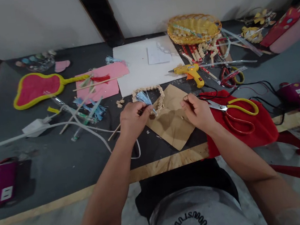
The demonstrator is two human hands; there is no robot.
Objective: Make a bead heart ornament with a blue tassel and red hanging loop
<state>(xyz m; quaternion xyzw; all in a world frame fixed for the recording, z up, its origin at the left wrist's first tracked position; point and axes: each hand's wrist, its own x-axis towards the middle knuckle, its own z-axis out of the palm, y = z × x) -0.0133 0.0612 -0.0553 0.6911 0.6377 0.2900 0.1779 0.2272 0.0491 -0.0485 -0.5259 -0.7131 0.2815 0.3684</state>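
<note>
My left hand [135,117] is closed in a pinch on a light blue tassel [144,98], its fringe pointing away from me. Around the tassel lies a loop of small beige beads or chips [161,95], close to the left fingertips. My right hand [198,113] is held apart to the right, thumb and fingers pressed together; whatever is between them is too small to make out. Beneath both hands is a square of brown cardboard [175,127]. Scissors [222,107] with one yellow and one red handle lie beside my right wrist on red cloth [263,124].
A yellow glue gun [193,72] rests by a white board [131,74]. Behind it stands a wicker basket [194,30]. At left are a pink-and-yellow hand-mirror shape [40,89], white cables [86,126] and blue tassels [99,111]. Purple boxes [4,181] sit at both sides.
</note>
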